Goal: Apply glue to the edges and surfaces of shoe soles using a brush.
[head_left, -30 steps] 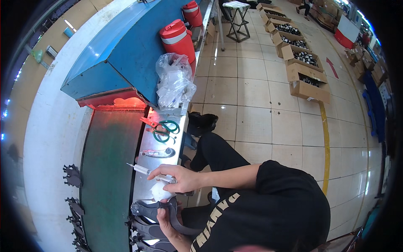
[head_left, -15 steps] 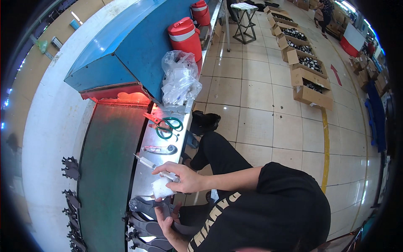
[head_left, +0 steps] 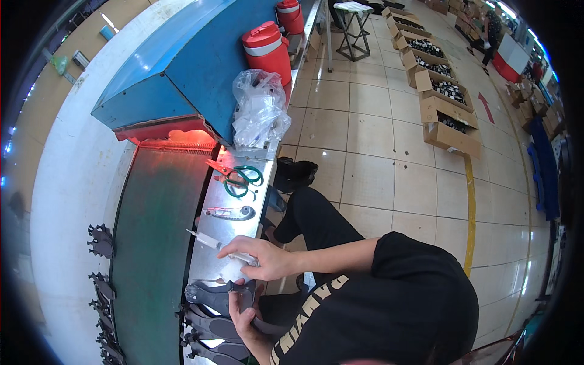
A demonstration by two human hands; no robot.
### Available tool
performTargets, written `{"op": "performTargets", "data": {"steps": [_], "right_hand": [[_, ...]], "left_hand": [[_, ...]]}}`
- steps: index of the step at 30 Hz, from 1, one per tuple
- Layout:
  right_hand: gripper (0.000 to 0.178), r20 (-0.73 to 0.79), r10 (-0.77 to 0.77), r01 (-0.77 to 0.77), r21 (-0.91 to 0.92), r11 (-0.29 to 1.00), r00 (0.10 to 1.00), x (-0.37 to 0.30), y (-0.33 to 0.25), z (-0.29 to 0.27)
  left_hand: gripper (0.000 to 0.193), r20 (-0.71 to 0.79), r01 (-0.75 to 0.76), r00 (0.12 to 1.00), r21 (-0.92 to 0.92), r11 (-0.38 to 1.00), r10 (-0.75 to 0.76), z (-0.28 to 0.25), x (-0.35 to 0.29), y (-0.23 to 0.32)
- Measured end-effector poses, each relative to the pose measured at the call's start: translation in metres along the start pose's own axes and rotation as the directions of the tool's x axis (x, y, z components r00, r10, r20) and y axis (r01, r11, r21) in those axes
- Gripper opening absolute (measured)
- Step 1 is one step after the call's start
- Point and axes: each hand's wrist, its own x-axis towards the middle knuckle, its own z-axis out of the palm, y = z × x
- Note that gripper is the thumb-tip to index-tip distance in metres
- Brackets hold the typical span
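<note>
Syringe [head_left: 208, 241] juts from the R hand [head_left: 258, 257] over a steel bench [head_left: 204, 260]; we see it gripped slantwise btwn fingers, needle end out past the fingertips, rear end back under the hand. Long axis runs upper L to lower R of frame, w/ needle aimed toward the green belt [head_left: 152, 255]. Same hand has a white wad [head_left: 230, 271] bunched beneath, nr the thumb.

L hand [head_left: 243, 321], just below, is wrapped round a dark grey part [head_left: 247, 296]; we see the part's upper end btwn thumb & fingers, the rest curving to lower R, toward the lap. Some fingers are hidden, so we can't tell their exact placement. More grey parts [head_left: 210, 325] lie side by side on the bench, pronged ends toward the belt. Farther up the bench, we note cutter [head_left: 234, 213] & scissors [head_left: 241, 182], lying flat.
</note>
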Motion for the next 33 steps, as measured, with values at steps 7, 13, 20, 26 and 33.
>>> {"op": "performTargets", "data": {"steps": [7,13,20,26,33], "right_hand": [[0.051,0.055,0.089,-0.088,-0.026,0.996,0.995,-0.007,0.003,0.002],[0.042,0.103,0.042,-0.035,-0.069,0.997,0.994,0.002,-0.025,-0.035],[0.063,0.425,0.175,-0.341,0.355,0.871,0.888,-0.008,-0.036,-0.065],[0.076,0.495,0.235,-0.425,0.314,0.849,0.836,-0.009,-0.034,-0.066],[0.077,0.494,0.284,-0.466,0.297,0.833,0.822,-0.005,-0.038,-0.061]], "left_hand": [[0.084,0.023,0.129,0.992,-0.042,0.991,-0.128,-0.026,-0.001,-0.011],[0.065,-0.074,0.189,0.976,-0.168,0.967,-0.203,-0.027,-0.003,-0.007],[0.042,-0.157,0.196,0.963,-0.137,0.971,-0.217,-0.019,0.004,0.017],[0.049,-0.238,0.179,0.952,-0.074,0.981,-0.191,-0.024,0.004,0.007],[0.048,-0.262,0.197,0.934,-0.193,0.961,-0.244,-0.021,0.006,0.003]]}}
